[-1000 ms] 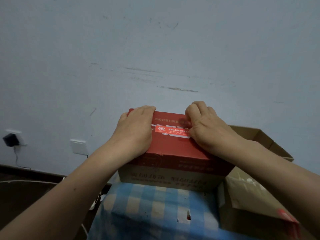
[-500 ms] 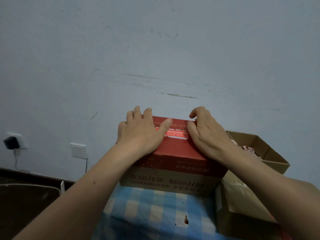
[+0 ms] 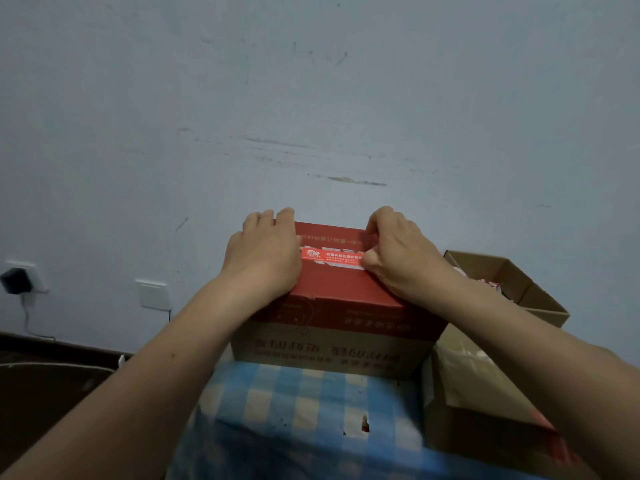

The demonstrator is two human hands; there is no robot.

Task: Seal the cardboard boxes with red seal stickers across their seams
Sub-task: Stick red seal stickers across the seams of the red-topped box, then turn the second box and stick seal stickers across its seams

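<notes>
Since half a second ago: left hand (image 3: pixel 263 258) drawn back off the red seal sticker (image 3: pixel 330 256), thumb no longer stretched across it, palm now flat on the left part of the red-topped cardboard box (image 3: pixel 341 306) with fingers extended over the far edge, gripping nothing. Right hand (image 3: pixel 401 254) curled tighter, thumb tip pressed on the right end of the sticker, fingers bent down at the far right corner of the lid; whether pinching anything there cannot be told. More of the sticker uncovered between the two hands than before.

Sticker lying flat on the box top, long axis running left to right, set just over a pale strip along the lid seam; print on it small and not readable, apparently upside down like the lettering on the near face. Both ends covered by the hands, so full length not visible. Box long side also left to right, resting on a blue checked cloth (image 3: pixel 294 410), far edge close to the scuffed wall (image 3: pixel 311 116).

Open brown cardboard box (image 3: pixel 512 282) just beside on the right, contents only partly seen and unclear, lower part cut by the right forearm. Wall socket with a black plug (image 3: pixel 15 280) at far left.
</notes>
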